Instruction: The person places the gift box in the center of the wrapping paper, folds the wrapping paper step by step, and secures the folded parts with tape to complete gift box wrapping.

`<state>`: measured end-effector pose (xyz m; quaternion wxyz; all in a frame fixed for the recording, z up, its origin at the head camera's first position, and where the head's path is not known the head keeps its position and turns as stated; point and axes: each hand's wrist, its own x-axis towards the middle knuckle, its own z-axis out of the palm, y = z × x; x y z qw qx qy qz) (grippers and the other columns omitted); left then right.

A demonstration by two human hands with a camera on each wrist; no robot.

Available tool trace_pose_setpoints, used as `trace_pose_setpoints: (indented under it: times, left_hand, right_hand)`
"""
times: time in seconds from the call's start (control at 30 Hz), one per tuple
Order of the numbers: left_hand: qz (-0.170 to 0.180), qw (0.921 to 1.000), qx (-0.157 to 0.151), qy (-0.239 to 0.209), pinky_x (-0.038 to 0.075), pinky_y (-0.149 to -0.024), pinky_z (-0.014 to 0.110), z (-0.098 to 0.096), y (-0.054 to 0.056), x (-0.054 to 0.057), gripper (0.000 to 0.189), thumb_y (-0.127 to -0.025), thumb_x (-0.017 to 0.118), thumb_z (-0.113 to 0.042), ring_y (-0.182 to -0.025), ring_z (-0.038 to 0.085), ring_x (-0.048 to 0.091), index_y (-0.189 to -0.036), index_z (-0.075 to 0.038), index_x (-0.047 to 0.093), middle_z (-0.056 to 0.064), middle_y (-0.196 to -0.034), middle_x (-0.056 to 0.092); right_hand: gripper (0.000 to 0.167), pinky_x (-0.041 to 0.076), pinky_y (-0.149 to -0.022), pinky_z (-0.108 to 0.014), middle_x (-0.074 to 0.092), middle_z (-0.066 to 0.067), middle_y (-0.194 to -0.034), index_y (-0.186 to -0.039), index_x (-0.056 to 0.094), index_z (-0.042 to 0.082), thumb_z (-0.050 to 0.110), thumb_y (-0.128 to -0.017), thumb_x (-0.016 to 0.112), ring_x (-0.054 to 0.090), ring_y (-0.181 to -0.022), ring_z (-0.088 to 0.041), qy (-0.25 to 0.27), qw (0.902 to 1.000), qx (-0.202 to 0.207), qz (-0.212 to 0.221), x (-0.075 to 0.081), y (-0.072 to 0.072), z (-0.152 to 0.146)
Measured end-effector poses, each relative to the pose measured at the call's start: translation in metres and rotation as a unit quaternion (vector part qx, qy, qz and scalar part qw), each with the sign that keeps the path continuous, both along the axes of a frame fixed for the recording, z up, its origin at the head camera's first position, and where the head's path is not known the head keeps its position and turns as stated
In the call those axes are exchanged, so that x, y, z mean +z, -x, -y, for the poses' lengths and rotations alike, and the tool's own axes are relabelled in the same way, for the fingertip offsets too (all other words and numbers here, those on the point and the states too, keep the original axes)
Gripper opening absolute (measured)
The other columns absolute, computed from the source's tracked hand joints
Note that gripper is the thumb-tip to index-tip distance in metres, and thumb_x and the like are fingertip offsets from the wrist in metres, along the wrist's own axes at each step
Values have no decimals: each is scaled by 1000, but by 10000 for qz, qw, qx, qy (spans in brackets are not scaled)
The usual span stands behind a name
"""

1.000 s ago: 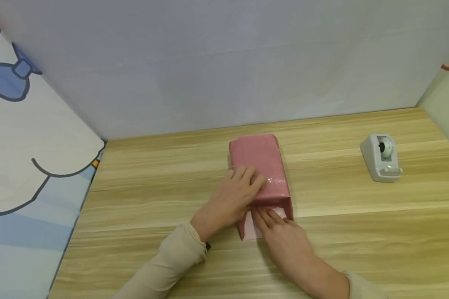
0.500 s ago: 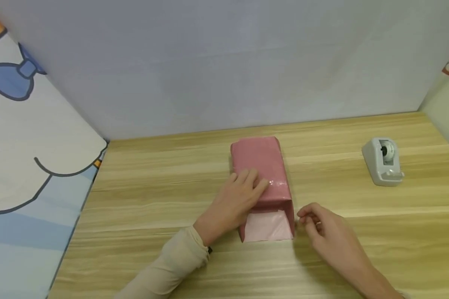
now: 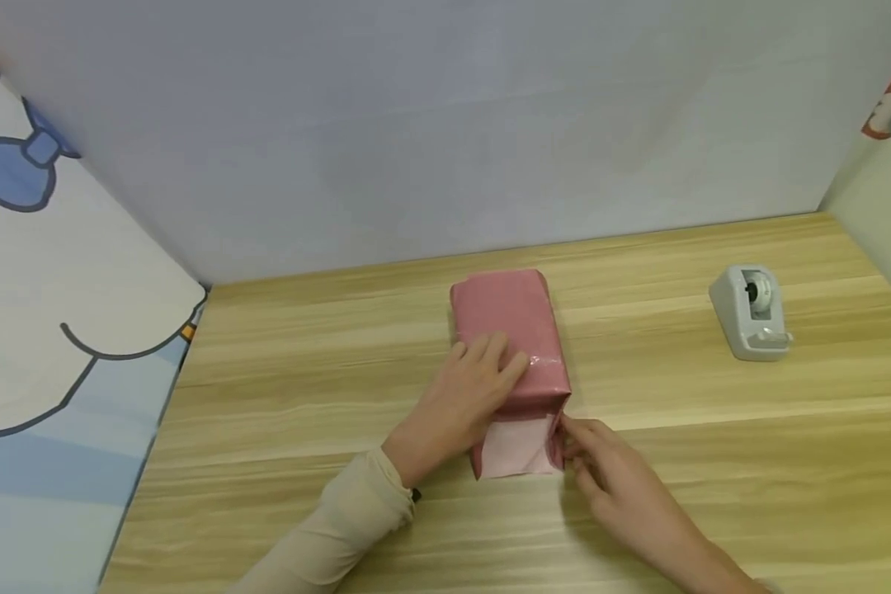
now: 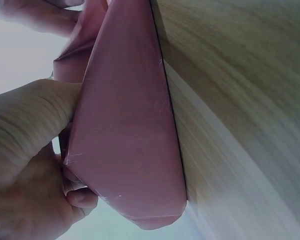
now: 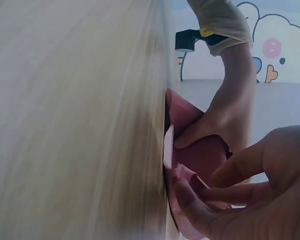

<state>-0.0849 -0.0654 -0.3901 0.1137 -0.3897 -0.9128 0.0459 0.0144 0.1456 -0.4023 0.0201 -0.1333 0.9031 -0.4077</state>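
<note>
A box wrapped in pink paper lies on the table, its near end unfolded. A pale-backed bottom flap spreads out flat toward me. My left hand holds the box near that end, fingers bent over its top; in the right wrist view its thumb reaches down into the end folds. With thumb and fingers, my right hand pinches the right side flap, which bends inward. The left wrist view shows the box's long side beside my left hand.
A grey tape dispenser with a roll of tape stands on the wooden table, right of the box. A pale wall panel rises behind the table, and a cartoon-printed panel borders the left.
My right hand has left the bottom flap, moved right, and come in to pinch the right side flap, folding it inward. The left hand has stayed on the box.
</note>
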Motion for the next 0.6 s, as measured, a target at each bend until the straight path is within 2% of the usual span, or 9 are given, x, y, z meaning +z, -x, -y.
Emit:
trace_pose_setpoints:
  times: [0.17,0.3,0.43,0.53,0.6]
  left_hand:
    - [-76,10000,-4,-28,36,-71,28,2,-1,0,41,-81,75,-5,-89,20,44,-112,-14,49,3,-103,47]
    - [-46,10000,0,-26,37,-71,29,1,-1,0,40,-83,76,-9,-90,20,44,-112,-15,49,3,-103,47]
    - [2,10000,81,32,38,-72,29,0,-2,2,45,-85,83,-30,-91,19,46,-112,-16,50,2,-103,48]
    - [34,9999,116,99,41,-73,30,-1,-2,3,56,-82,86,-47,-94,19,49,-112,-16,50,2,-105,49]
    - [54,9998,110,127,43,-74,30,-2,-1,4,58,-82,85,-50,-95,20,51,-114,-16,50,2,-105,49]
  right_hand:
    - [50,59,-97,-39,73,0,-120,-135,66,4,-14,-89,59,70,-111,-14,139,9998,156,45,5,1,10]
    - [54,54,-105,-49,70,-5,-136,-138,64,5,-14,-88,60,67,-125,-24,-282,9984,395,-287,2,3,9]
    - [55,51,-108,-51,67,-8,-141,-139,64,4,-15,-86,60,64,-130,-28,-572,9927,756,-742,-2,5,7]
    - [57,51,-109,-51,65,-9,-143,-141,62,3,-14,-87,60,62,-131,-28,-704,9898,903,-851,-3,8,5]
    - [56,51,-109,-51,64,-10,-144,-142,61,3,-13,-88,60,62,-132,-29,-794,9885,969,-852,-4,9,5]
